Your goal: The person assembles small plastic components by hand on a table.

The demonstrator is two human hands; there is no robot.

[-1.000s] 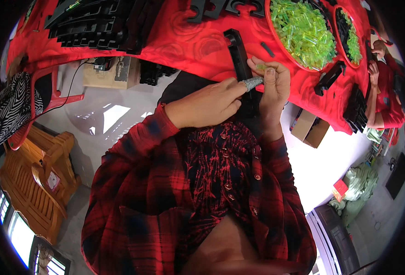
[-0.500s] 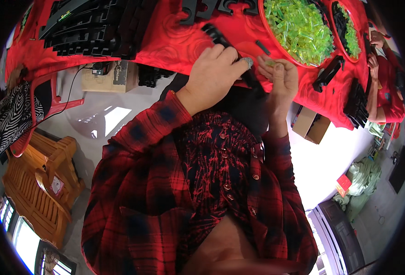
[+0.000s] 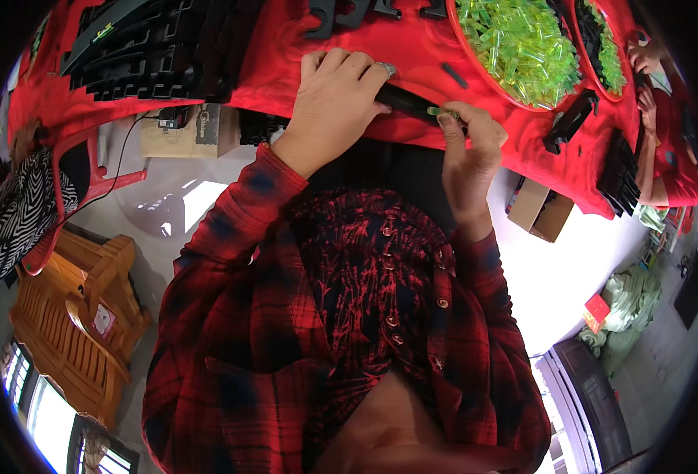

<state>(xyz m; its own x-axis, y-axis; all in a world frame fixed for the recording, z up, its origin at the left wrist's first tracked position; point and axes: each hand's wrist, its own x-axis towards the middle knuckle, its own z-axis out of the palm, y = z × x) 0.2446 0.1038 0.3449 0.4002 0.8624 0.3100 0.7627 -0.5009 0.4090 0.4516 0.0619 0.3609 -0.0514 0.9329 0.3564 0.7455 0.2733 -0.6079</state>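
My left hand is wrapped over the near end of a long black plastic part, held at the table's front edge. That part points to the right, toward my right hand. Thumb and forefinger of the right hand pinch a small clear yellow-green plastic piece at the black part's right end. Whether the piece touches or sits inside the part is too small to tell. Above the right hand lies a short dark strip on the red tablecloth.
A red basin holds many yellow-green pieces, with a second basin beside it. Black parts are stacked at left, and more black parts lie at right. Another person's hand is at the far right. Below stands a cardboard box.
My left hand has shifted left and up, and the black part now lies flatter. My right hand has closed in a pinch and brought the small green piece to the part's end.
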